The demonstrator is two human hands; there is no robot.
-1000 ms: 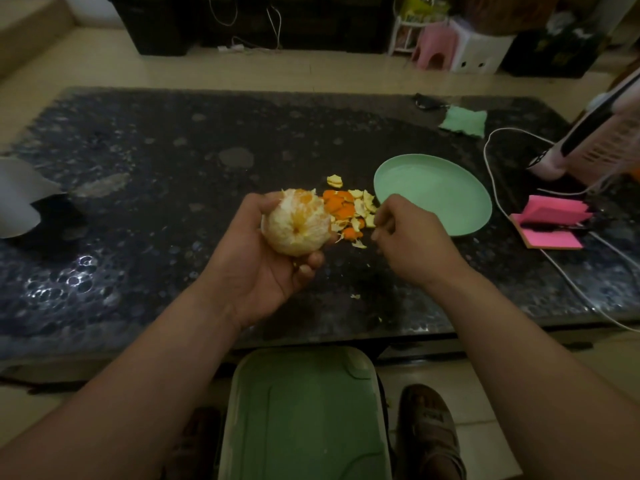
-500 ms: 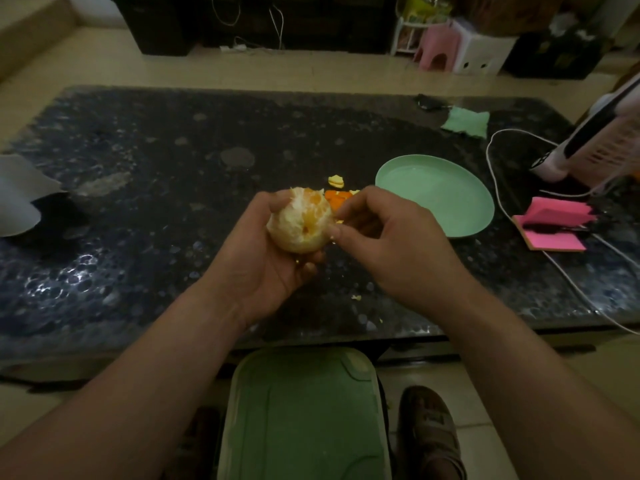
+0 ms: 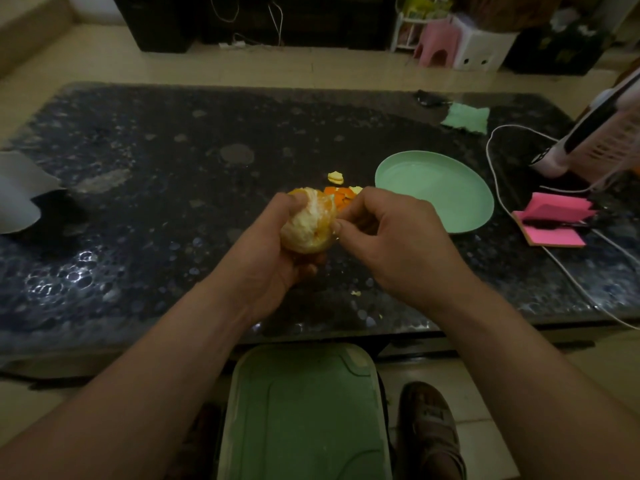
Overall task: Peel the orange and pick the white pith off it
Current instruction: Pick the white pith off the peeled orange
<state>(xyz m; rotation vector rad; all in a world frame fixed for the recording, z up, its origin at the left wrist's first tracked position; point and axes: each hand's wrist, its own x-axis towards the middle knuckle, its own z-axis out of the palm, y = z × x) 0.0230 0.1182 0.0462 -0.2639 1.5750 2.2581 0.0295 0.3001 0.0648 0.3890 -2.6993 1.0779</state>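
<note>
Fruit at mid-frame: round peeled orange (image 3: 309,225), mostly coated in white pith (image 3: 303,237) with bare flesh showing at the top. Cupped in left hand (image 3: 266,261), fingers curled under it and thumb over its upper left, above the dark speckled stone tabletop (image 3: 156,209). Right hand (image 3: 394,244) just right of it, thumb and forefinger fingertips (image 3: 337,226) pinched on the pith at the fruit's right flank; shred itself too small to make out.

Likely trouble from here, judged from the pose alone:
- Nail dug too deep: torn segment skin, juice over both palms, slipperier hold.
- Too hard a squeeze from the left to brace against the pull: segments split apart along the opening at the top.
- Too loose a hold: fruit tugged free, dropped to the table or past the near edge toward the pale green plastic lid (image 3: 301,410) at bottom centre.
- Pith snapped short rather than lifted as a strip: more picking, more bruising.
- Dim light: thin white threads easily missed.

Heap of orange and yellowish rind scraps (image 3: 341,195) just above the fruit in frame, left of the round mint-green plate (image 3: 433,188); stray crumb of peel (image 3: 355,293) below the hands.
</note>
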